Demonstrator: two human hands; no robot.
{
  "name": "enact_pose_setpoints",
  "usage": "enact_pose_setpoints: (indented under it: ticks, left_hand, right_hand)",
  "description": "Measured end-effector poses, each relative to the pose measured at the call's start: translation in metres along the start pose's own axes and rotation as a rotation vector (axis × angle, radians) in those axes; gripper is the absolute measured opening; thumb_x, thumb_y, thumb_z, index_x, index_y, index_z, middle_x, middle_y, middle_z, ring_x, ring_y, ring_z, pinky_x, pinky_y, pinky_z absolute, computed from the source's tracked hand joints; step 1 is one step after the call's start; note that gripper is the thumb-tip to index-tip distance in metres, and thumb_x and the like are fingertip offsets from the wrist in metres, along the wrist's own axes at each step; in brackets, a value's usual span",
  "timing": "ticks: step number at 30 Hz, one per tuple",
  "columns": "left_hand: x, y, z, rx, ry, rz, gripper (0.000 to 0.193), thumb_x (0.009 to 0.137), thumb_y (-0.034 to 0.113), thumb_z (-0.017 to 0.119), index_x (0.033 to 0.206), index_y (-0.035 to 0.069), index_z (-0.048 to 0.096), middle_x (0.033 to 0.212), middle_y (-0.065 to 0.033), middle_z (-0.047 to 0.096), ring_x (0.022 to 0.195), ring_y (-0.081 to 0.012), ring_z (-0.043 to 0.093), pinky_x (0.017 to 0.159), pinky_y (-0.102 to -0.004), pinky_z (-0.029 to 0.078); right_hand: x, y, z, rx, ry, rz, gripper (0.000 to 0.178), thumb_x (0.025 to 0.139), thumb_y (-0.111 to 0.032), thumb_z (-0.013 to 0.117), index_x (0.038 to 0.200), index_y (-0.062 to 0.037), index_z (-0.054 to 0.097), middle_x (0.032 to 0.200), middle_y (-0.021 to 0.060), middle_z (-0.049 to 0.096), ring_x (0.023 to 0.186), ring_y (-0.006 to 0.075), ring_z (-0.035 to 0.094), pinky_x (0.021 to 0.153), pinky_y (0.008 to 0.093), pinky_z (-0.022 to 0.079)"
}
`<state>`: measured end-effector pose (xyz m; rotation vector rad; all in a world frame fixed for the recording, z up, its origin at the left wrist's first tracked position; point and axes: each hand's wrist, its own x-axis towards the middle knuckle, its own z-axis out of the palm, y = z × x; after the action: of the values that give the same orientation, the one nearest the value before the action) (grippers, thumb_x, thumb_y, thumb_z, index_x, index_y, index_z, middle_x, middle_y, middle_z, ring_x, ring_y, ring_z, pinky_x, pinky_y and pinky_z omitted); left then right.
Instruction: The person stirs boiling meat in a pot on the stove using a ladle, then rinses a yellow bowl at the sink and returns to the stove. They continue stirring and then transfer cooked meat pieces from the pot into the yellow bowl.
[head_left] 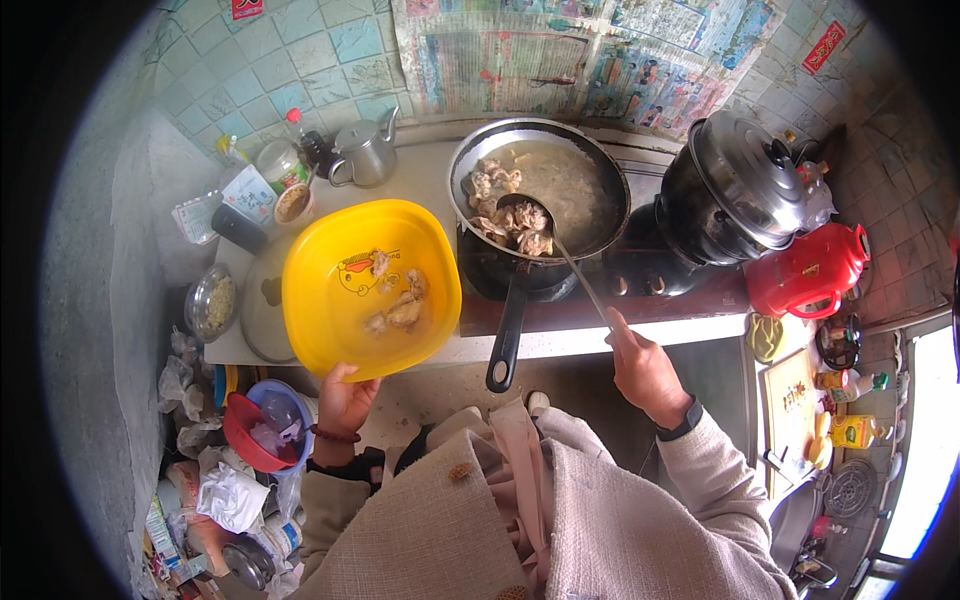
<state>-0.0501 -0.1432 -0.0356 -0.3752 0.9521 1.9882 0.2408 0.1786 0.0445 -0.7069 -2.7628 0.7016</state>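
My left hand (347,405) grips the near rim of a yellow plastic basin (325,250), thumb over the edge. Several pieces of cooked meat (404,312) lie in the basin, which has a cartoon duck on its bottom. In my right hand (652,378) is the long handle of a metal ladle (583,280). Its bowl sits at the near left of a frying pan (618,190) and is heaped with meat chunks (527,220). Cloudy liquid fills the pan, and more meat (493,182) rests against its left wall. The pan's black handle (508,330) points toward me.
A large lidded pot (728,190) stands right of the pan, beside a red kettle (812,272). Behind the basin are a metal teapot (364,153), jars and bottles. A cutting board (790,410) lies at right; a red bowl (247,435) and bags are at lower left.
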Motion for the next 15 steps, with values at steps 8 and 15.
enact_pose_setpoints:
  ticks: [8,15]
  left_hand:
    - [0.000,0.000,-0.001,0.025,-0.005,0.000,0.036,0.083,0.006,0.050,0.119,0.000,0.047,0.112,-0.0100,0.056,0.100,-0.0224,0.057,0.088,-0.0340,0.050]
    - [-0.002,0.000,0.000,0.009,-0.026,0.003,0.036,0.083,0.005,0.049,0.119,0.000,0.047,0.113,-0.0102,0.056,0.102,-0.0226,0.057,0.089,-0.0341,0.050]
  right_hand:
    - [0.003,0.003,-0.003,0.080,0.005,-0.039,0.049,0.084,0.002,0.049,0.132,0.0023,0.038,0.086,0.0217,0.065,0.074,0.0407,0.063,0.062,0.0439,0.052]
    - [0.006,-0.006,-0.017,0.360,-0.122,0.171,0.042,0.089,-0.002,0.049,0.130,0.0039,0.041,0.084,0.0181,0.066,0.056,0.0265,0.065,0.053,0.0336,0.052]
